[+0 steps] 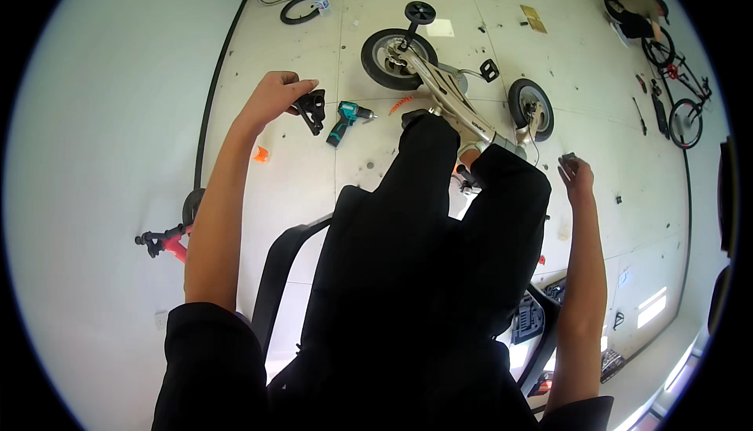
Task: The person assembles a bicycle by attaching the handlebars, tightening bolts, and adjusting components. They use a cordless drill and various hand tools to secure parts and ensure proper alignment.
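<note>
In my left hand (pixel 271 104), raised to the left above the floor, is a black openwork part (pixel 312 109) that looks like a bicycle pedal; thumb and fingers are closed on it. My right hand (pixel 579 178) is lowered beside my right knee. Its fingers are closed on a small dark part (pixel 569 160) whose kind I cannot make out. Before my knees a child's bicycle (pixel 447 90) with a champagne-coloured frame lies on the floor. It has a training wheel (pixel 420 13) and a black pedal (pixel 489 70). A teal cordless drill (pixel 343 123) lies between my left hand and the bicycle.
I sit on a chair with black armrests (pixel 276 274). Left are a loose tyre (pixel 296 10), a bottle (pixel 321 2) and a red bike frame (pixel 174 244). Tool cases (pixel 529 320) lie right of the chair. A person (pixel 631 7) bends over another bicycle (pixel 681 78) at far right.
</note>
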Demonstrator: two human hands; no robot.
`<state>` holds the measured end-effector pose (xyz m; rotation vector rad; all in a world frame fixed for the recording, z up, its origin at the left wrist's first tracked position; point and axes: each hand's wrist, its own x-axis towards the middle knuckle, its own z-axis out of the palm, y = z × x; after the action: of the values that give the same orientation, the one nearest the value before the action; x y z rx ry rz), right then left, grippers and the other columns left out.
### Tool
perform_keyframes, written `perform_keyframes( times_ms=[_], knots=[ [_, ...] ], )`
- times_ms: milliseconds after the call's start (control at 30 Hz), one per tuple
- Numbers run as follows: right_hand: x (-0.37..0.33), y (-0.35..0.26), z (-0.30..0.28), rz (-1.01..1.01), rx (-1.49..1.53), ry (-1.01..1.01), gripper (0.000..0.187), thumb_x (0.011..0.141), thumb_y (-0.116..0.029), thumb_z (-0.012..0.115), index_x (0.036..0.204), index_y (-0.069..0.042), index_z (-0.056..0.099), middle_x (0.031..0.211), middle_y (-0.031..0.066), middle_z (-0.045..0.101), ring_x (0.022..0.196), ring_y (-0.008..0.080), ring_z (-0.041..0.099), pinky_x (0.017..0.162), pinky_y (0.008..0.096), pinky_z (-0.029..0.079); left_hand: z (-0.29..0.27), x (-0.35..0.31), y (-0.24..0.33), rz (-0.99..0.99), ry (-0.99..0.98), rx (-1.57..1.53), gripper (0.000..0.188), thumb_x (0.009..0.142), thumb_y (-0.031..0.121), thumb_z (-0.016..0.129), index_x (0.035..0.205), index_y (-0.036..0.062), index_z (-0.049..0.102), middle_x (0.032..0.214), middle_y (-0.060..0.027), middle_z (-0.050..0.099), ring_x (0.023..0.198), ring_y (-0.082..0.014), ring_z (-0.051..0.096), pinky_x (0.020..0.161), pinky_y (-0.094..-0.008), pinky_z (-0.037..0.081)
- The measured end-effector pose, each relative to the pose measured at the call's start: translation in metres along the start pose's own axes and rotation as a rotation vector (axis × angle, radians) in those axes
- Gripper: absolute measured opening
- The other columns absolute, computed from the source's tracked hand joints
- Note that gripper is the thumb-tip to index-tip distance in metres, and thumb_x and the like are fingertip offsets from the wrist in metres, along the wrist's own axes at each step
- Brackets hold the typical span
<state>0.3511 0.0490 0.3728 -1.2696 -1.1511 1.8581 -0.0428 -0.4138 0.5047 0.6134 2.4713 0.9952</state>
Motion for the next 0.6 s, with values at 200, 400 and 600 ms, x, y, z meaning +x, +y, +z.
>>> perform_keyframes(
  times_ms=[200, 400, 600],
  knots=[
    [-0.065, -0.002, 0.061, -0.166, 0.256, -0.043, 0.037, 0.086, -0.004, 0.047, 0.119, 0.011, 0.043, 0.117, 0.0214, 0.056, 0.111, 0.0326, 0.058, 0.096, 0.0396, 0.048, -0.023, -0.054, -0.062, -0.108, 0.328, -0.185, 0.043, 0.085, 0.037, 0.06, 0.073, -0.0047, 0.061, 0.065, -0.0114, 0.06, 0.06, -0.0199, 0.059, 0.058, -0.0322, 0.049],
    [-0.075, 0.041, -0.017, 0.004, 0.015, 0.384, 0.029, 0.082, -0.012, 0.054, 0.106, 0.005, 0.056, 0.103, 0.0153, 0.062, 0.096, 0.0268, 0.063, 0.084, 0.0384, 0.052, 0.009, -0.144, -0.083, -0.397, 0.582, 0.1, 0.042, 0.086, 0.038, 0.054, 0.071, -0.0007, 0.06, 0.076, -0.019, 0.065, 0.075, -0.0388, 0.062, 0.068, -0.0434, 0.048],
    [-0.146, -0.026, -0.033, -0.496, -0.417, 0.378, 0.034, 0.078, -0.013, 0.054, 0.104, 0.007, 0.06, 0.104, 0.0186, 0.063, 0.101, 0.0296, 0.06, 0.09, 0.038, 0.046, 0.019, -0.16, -0.092, -0.374, 0.481, 0.241, 0.037, 0.083, 0.036, 0.056, 0.075, 0.001, 0.064, 0.075, -0.0176, 0.066, 0.075, -0.0354, 0.064, 0.069, -0.0432, 0.05]
  ],
)
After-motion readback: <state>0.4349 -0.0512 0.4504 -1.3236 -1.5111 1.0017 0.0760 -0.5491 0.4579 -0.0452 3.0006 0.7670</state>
